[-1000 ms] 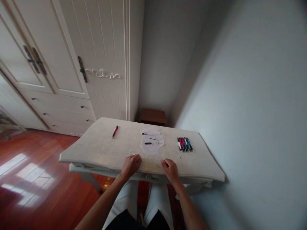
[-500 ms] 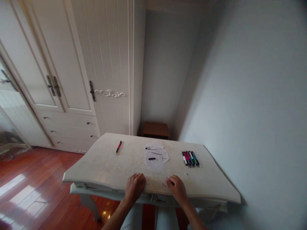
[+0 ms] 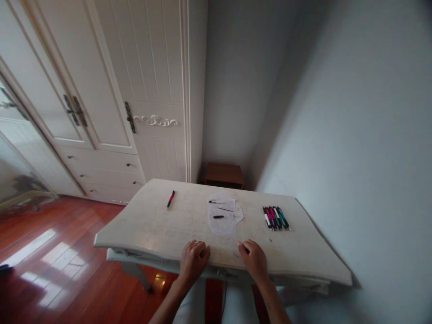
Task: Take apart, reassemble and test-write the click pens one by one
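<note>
I have the left hand [image 3: 195,260] and right hand [image 3: 254,257] at the table [image 3: 141,229] edge, bottom centre, each grip curled together; I cannot tell if they hold anything; paper [image 3: 222,228] bearing pen parts [image 3: 218,217] lies lower centre; pens [image 3: 276,218] in a row, lower right.

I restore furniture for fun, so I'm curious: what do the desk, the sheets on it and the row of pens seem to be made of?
Desk: probably painted wood, off-white, seemingly low-sheen, with worn, stained patches.
Sheets: apparently thin matte paper, pale with faint marks.
Row of pens: likely plastic, given the brightly coloured barrels; the tips are too small to judge.
</note>
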Demonstrator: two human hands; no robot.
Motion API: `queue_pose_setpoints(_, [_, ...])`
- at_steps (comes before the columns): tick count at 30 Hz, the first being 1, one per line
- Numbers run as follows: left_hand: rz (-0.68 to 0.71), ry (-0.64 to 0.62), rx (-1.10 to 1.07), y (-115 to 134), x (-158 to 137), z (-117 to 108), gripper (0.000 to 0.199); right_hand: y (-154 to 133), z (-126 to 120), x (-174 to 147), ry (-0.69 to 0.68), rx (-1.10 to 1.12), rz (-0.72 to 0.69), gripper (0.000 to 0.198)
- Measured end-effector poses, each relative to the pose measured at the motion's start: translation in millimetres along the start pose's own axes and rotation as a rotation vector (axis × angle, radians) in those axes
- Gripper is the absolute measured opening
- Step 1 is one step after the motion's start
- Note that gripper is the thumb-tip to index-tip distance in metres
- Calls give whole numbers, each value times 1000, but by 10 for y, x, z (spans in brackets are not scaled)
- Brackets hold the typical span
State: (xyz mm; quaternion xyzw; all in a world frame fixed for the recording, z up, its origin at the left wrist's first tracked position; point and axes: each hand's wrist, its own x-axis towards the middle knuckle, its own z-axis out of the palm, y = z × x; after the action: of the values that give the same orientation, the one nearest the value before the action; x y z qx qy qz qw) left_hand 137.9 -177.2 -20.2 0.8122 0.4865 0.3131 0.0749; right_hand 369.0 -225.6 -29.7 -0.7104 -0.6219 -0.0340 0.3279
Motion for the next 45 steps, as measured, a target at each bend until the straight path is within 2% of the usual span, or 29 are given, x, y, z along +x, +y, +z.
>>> queue_pose_setpoints(4, [-79,-57,-110,-37,40,-26,34,7,-43,-14,-2,17,-52,45])
queue_pose_setpoints(8, [-199,-181,-380,-120,248,-88,38,-9,-66,-8,-29,45,-26,46])
queue_pose_setpoints(11, [-187,-93,-484,-118,577,-135,33,-1,-83,7,-69,110,17,48])
queue_pose_setpoints(12, [-161,-49,-487,-107,716,-140,31,7,-96,19,-89,132,37,49])
queue_pose_setpoints(14, [-55,-40,-501,-95,1016,-120,27,27,-141,64,-161,187,73,49])
queue_pose_setpoints(16, [146,-47,-512,-117,1319,-53,22,44,-212,139,-247,286,82,48])
queue_pose_setpoints(19, [411,-129,-448,-219,1709,128,14,48,-333,314,-302,415,13,44])
queue_pose_setpoints(23, [492,-197,-261,-354,2008,391,16,52,-397,676,-212,398,-30,44])
queue_pose_setpoints(27, [569,-256,-212,-421,2090,544,20,154,-258,1158,-157,365,-43,22])
queue_pose_setpoints(30, [567,-287,-176,-467,2095,601,30,260,-82,1492,-216,301,-86,13])
queue_pose_setpoints(33, [554,-304,-138,-505,2094,638,35,323,41,1722,-301,179,-164,14])
queue_pose_setpoints(39, [580,-339,-142,-522,2089,671,42,309,123,1850,-483,-8,-226,10])
queue_pose_setpoints(45, [528,-327,-200,-509,2088,687,31,311,241,1815,-504,26,-250,11])
